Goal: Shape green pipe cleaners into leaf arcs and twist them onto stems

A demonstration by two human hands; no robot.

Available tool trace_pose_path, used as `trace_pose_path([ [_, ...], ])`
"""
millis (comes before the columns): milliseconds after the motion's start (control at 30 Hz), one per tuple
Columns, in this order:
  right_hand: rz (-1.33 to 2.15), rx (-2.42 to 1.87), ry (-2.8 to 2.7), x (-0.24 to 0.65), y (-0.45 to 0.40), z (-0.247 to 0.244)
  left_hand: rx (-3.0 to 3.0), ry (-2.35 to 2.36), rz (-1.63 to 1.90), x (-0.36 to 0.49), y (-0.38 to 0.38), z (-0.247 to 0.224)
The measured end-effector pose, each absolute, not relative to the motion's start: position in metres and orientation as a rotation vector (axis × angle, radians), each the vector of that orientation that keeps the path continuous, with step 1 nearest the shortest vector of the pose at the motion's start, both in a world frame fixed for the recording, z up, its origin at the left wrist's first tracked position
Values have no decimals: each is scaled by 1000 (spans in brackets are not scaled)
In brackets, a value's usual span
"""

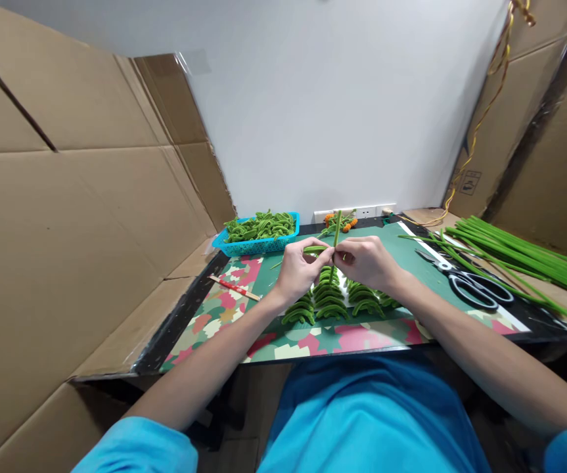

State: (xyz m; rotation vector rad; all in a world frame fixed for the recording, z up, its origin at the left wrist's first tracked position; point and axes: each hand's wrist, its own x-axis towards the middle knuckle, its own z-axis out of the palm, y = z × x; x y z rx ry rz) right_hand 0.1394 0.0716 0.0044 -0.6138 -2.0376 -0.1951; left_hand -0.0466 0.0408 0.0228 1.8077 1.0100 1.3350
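1. A tall cardboard panel (66, 203) stands at the far left, beside the surface.
2. A slim stick in a red-patterned wrapper (234, 288) lies slantwise on the patterned sheet (199, 325) covering part of the surface.
3. Farther back, near the wall, a blue basket (258, 247) holds a heap of curled green pieces (263, 226).
4. The left hand (297, 268) is grasping, thumb and fingers pinched together at the upright green stem (338, 226), with a bent green length beside its fingers.
5. That stem is held above the surface between both hands, over rows of arched green pieces (331, 309) near the front edge.
6. Behind it sits a small orange-and-green cluster (347, 224).
7. The right hand (368, 259) pinches the same stem, its fingertips close against the left hand's.
8. Scissors with dark handles (477, 290) lie to the right.
9. Farthest right, long green stems (529, 255) lie bundled.
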Motion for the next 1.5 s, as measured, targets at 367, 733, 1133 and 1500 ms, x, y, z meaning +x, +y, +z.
trace_pose_path([
  [367,-454,-452,-1923,149,69,6,1475,854,1298,-46,42,31],
  [733,-460,-392,-1886,156,73,7,1486,865,1169,-52,41,36],
  [1133,-585,-322,-1937,160,74,7,1550,875,1194,-52,41,34],
  [1500,-587,-343,-1997,160,72,6,1543,857,1177,-53,42,33],
])
